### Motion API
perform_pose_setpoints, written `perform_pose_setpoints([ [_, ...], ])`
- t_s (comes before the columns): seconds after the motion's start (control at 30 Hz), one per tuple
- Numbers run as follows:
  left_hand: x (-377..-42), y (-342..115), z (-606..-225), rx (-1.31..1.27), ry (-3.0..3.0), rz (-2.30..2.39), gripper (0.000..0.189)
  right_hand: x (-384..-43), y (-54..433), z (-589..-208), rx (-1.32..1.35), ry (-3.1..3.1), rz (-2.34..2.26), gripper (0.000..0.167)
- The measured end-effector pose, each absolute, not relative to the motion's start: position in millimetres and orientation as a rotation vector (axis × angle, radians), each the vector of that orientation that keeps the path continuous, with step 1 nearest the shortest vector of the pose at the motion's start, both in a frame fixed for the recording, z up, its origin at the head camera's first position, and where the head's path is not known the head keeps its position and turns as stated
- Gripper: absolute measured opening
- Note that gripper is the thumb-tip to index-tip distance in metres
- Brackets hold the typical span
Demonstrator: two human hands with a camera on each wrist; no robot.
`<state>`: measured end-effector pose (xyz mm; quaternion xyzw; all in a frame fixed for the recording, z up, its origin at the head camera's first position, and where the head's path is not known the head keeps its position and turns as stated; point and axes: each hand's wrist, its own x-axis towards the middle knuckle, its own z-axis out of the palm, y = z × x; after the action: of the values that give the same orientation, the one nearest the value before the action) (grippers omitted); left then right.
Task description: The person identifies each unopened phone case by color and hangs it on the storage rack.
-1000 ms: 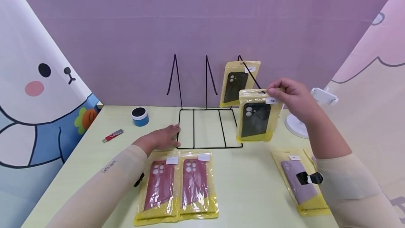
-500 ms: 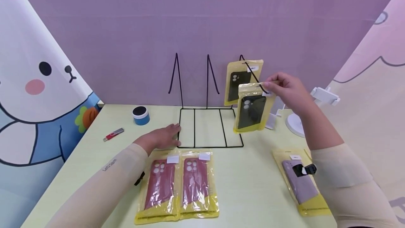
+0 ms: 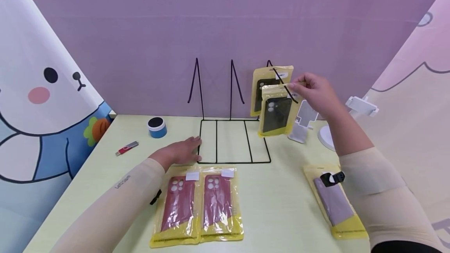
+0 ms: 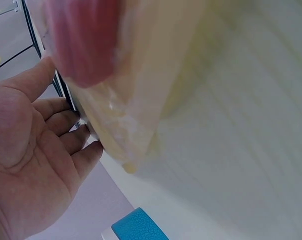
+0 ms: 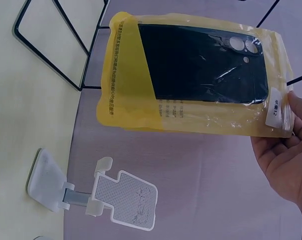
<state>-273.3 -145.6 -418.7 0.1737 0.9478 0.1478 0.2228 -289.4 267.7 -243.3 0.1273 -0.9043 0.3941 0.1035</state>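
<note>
My right hand (image 3: 314, 91) pinches the top corner of a yellow-and-clear pouch holding a black phone case (image 3: 277, 114). That pouch is on the right hook of a black wire display rack (image 3: 232, 163), the hook's tip protruding in front. Behind it, a similar pouch with a black phone case (image 3: 257, 89) hangs farther back on the same hook. In the right wrist view, the gripped pouch (image 5: 205, 65) shows a white label by my fingers. My left hand (image 3: 181, 152) touches the left side of the rack's base, fingers loosely extended; its palm (image 4: 36, 145) shows in the left wrist view.
Two pouches with red phone cases (image 3: 179, 206) lie before the rack. One with a purple case (image 3: 332, 202) lies at right, partly under my forearm. A white phone stand (image 3: 303, 122), another white stand (image 3: 362, 106), a blue jar (image 3: 157, 128) and a red USB stick (image 3: 126, 148) surround the rack.
My right hand has moved back and slightly up and left, sliding the pouch along the right hook toward the hanging one. My left hand has stayed at the rack's base.
</note>
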Motion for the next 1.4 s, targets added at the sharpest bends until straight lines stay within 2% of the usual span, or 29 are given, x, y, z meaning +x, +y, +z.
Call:
perform_pose_setpoints([
  [0.83, -273.5, -143.1, -423.7, 0.476, 2.635, 0.399, 0.08, -303.1, 266.3, -244.0, 0.352, -2.627, 1.251, 0.036],
  [1.13, -274.7, -143.2, -424.5, 0.472, 2.625, 0.418, 0.08, -290.1, 290.4, -247.9, 0.284, -2.642, 1.268, 0.047],
  [1.4, -275.0, -146.8, -423.9, 0.467, 2.629, 0.418, 0.081, -267.7, 320.6, -273.0, 0.291, -2.746, 1.128, 0.048],
])
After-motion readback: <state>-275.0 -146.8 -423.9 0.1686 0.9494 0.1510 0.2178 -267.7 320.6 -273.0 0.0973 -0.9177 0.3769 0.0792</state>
